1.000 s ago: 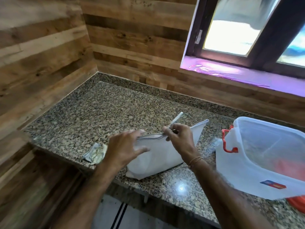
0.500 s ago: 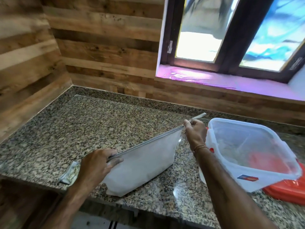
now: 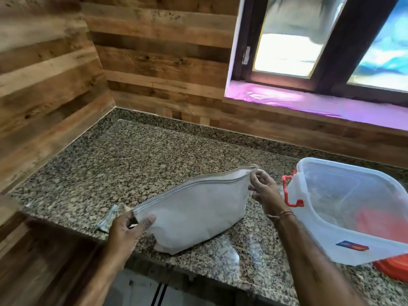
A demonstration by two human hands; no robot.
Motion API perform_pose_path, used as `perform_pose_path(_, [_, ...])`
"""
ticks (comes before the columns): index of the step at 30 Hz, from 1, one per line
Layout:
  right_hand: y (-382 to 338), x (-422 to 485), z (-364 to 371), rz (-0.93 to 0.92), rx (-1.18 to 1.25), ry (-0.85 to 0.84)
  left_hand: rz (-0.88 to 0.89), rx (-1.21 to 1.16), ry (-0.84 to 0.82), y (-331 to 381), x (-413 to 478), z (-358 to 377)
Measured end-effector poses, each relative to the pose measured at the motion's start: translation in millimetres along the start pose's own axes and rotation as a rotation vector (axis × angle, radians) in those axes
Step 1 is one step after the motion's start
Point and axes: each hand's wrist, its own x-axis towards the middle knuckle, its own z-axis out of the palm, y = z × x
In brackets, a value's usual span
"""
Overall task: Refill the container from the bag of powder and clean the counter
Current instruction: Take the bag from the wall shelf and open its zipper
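Note:
A white bag of powder (image 3: pixel 194 215) stands on the speckled granite counter (image 3: pixel 141 160), its top edge slightly parted. My left hand (image 3: pixel 128 228) pinches the bag's near left corner. My right hand (image 3: pixel 262 191) holds the far right corner of the top edge between fingertips. To the right stands a translucent plastic container (image 3: pixel 344 208) with a red latch (image 3: pixel 289 193), open, tilted, resting against a red lid (image 3: pixel 395 267) under its right side.
A crumpled wrapper (image 3: pixel 108 219) lies on the counter just behind my left hand. Wood-panelled walls close the left and back sides. A window with a purple sill (image 3: pixel 320 107) sits above the back right. The counter's front edge runs below the bag.
The strip that my right hand pulled along the bag's top is gone from view, and the top now gapes slightly. My left hand shifted to the bag's left corner. The view swung right.

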Motion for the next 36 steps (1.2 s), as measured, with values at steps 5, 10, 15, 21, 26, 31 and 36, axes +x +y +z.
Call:
perform_pose_path(5, [15,4,2,0.025,-0.045,-0.014,0.008,-0.069,0.017,-23,-1,12])
perform_pose_path(10, [24,10,3,-0.012,-0.114,0.128,-0.006,-0.068,0.132,-17,-3,14])
perform_pose_path(15, [36,10,-2,0.002,-0.142,0.157,-0.025,-0.146,0.24,-22,12,14])
perform_pose_path(21, [50,-7,-6,0.126,-0.174,0.041,-0.115,-0.083,0.119,-43,10,19])
perform_pose_path(26, [50,-22,-5,0.076,-0.198,0.135,-0.072,0.039,0.249,-38,19,24])
perform_pose_path(31, [49,-31,-12,0.127,-0.183,0.111,-0.114,-0.031,0.19,-40,24,21])
perform_pose_path(36, [53,-36,-13,0.138,-0.082,0.161,-0.153,-0.158,0.163,-29,23,22])
